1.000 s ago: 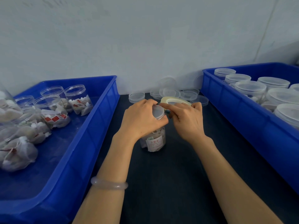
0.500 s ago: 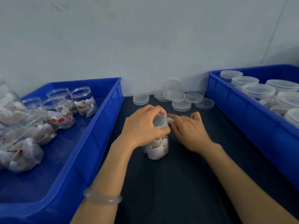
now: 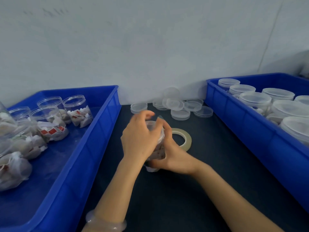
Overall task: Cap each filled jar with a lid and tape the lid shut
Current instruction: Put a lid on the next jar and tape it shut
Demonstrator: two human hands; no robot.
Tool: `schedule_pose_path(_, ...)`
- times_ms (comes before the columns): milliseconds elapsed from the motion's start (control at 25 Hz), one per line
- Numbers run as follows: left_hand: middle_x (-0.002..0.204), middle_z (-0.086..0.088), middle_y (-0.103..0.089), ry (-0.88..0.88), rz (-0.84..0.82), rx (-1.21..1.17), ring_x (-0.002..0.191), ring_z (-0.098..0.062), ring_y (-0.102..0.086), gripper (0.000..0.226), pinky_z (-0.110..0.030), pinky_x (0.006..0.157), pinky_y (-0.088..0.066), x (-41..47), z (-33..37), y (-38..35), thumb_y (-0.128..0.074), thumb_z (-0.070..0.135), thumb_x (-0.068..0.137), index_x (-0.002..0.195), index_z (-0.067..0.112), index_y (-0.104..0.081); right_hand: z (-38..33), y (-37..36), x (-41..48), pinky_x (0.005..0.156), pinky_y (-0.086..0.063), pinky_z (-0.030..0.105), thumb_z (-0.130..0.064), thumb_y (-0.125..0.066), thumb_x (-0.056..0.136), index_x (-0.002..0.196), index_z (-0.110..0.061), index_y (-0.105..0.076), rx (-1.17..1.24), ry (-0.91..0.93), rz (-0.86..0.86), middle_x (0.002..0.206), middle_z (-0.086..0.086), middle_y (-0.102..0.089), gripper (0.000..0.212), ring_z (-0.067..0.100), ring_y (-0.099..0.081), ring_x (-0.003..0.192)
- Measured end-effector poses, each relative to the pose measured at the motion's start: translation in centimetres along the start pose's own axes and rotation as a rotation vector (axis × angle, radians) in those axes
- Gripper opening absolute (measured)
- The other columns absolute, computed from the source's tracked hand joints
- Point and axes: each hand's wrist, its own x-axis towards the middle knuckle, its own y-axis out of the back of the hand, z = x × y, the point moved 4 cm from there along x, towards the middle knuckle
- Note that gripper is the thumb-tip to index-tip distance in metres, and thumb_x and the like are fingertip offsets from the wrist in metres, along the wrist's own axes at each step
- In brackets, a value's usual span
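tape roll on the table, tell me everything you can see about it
The tape roll is a pale cream ring, thin-walled, with a wide open centre through which the dark table shows. It looks like slightly glossy tape. It lies flat on the table, just right of the jar and nearer than the loose lids. Its left part is hidden behind the right hand, so whether they touch cannot be told. No free end is visible.
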Motion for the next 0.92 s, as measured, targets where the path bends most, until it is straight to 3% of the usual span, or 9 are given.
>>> schedule_pose_path(40, 0.111, 0.021, -0.057, 0.015, 0.076, -0.136, 0.095, 0.004, -0.055, 0.023, -0.018, 0.075, -0.044, -0.4, -0.4, 0.1, -0.054, 0.048, 0.09, 0.11, 0.036, -0.058, 0.0, -0.4, 0.1, 0.099, -0.052, 0.033, -0.021, -0.08, 0.074, 0.152, -0.035, -0.004, 0.0, 0.01, 0.087, 0.133, -0.007, -0.053, 0.11, 0.005, -0.061, 0.115)
schedule_pose_path(120, 0.11, 0.016, -0.063, 0.106, 0.171, -0.523, 0.099, 0.001, -0.06, 0.016, -0.012, 0.076, -0.045, -1.2, -1.7, -0.2, -0.054, 0.034, 0.095, 0.108, 0.027, -0.06, -0.3, -0.2, 0.1, 0.102, -0.05, 0.037, -0.035, -0.084, 0.07, 0.147, -0.033, -0.024, -0.081, 0.035, 0.273, 0.126, -0.017, -0.059, 0.097, 0.004, -0.059, 0.117)
schedule_pose_path(240, 0.107, 0.002, -0.072, 0.329, 0.057, -0.948, 0.098, -0.013, -0.069, 0.024, -0.024, 0.078, -0.055, -1.4, -3.6, -1.5, -0.042, 0.028, 0.105, 0.111, 0.016, -0.063, -1.2, 1.3, 0.0, 0.097, -0.049, 0.027, -0.04, -0.084, 0.065, 0.132, -0.031, -0.043, -0.081, 0.05, 0.386, 0.119, -0.018, -0.063, 0.079, -0.002, -0.06, 0.113)
schedule_pose_path(400, 0.102, -0.004, -0.074, 0.346, -0.21, -0.748, 0.093, -0.021, -0.072, 0.019, -0.032, 0.079, -0.059, -1.5, -4.6, -3.2, -0.048, 0.011, 0.103, 0.103, 0.013, -0.067, -3.7, 9.4, -1.3, 0.079, -0.055, 0.022, -0.037, -0.069, 0.076, 0.113, -0.008, -0.063, 0.2, 0.21, 0.79, 0.101, -0.009, -0.072, 0.048, 0.004, -0.067, 0.093)
schedule_pose_path(520, 0.106, 0.003, -0.073, 0.322, -0.37, -0.704, 0.095, -0.015, -0.07, 0.017, -0.03, 0.082, -0.059, -2.2, -4.2, -4.5, -0.052, 0.008, 0.101, 0.103, 0.016, -0.067, -5.1, 17.4, -4.5, 0.093, -0.056, 0.039, -0.049, -0.078, 0.067, 0.128, -0.013, -0.053, 0.369, 0.211, 1.247, 0.121, 0.005, -0.067, 0.075, 0.019, -0.066, 0.11)
schedule_pose_path(600, 0.113, 0.009, -0.069, 0.273, -0.472, -0.648, 0.1, -0.012, -0.068, 0.019, -0.027, 0.085, -0.057, -2.5, -3.9, -5.2, -0.054, 0.008, 0.099, 0.105, 0.022, -0.067, -5.3, 21.9, -7.2, 0.097, -0.054, 0.044, -0.054, -0.079, 0.06, 0.124, -0.02, -0.043, 0.356, 0.248, 1.466, 0.125, 0.007, -0.062, 0.081, 0.023, -0.064, 0.114)
schedule_pose_path(720, 0.114, 0.014, -0.067, 0.182, -0.561, -0.506, 0.104, -0.012, -0.066, 0.024, -0.028, 0.091, -0.054, -2.7, -3.9, -5.8, -0.057, 0.01, 0.098, 0.106, 0.03, -0.067, -5.3, 25.4, -9.6, 0.096, -0.054, 0.041, -0.057, -0.077, 0.054, 0.134, -0.027, -0.034, 0.212, 0.048, 1.542, 0.119, -0.008, -0.059, 0.095, 0.011, -0.065, 0.104)
schedule_pose_path(800, 0.114, 0.014, -0.067, 0.134, -0.57, -0.473, 0.101, -0.005, -0.065, 0.024, -0.021, 0.087, -0.052, -2.9, -3.8, -5.9, -0.06, 0.012, 0.096, 0.105, 0.033, -0.067, -4.9, 25.5, -10.1, 0.097, -0.05, 0.035, -0.055, -0.076, 0.055, 0.139, -0.03, -0.034, 0.06, -0.068, 1.535, 0.107, -0.02, -0.054, 0.097, -0.002, -0.059, 0.094)
schedule_pose_path(920, 0.115, 0.018, -0.064, 0.015, -0.602, -0.415, 0.102, 0.005, -0.061, 0.027, -0.013, 0.087, -0.048, -3.4, -3.4, -6.2, -0.065, 0.015, 0.093, 0.104, 0.04, -0.065, -4.2, 24.4, -9.8, 0.091, -0.044, 0.032, -0.055, -0.074, 0.063, 0.143, -0.031, -0.03, -0.114, -0.135, 1.501, 0.098, -0.026, -0.047, 0.094, 0.0, -0.053, 0.091)
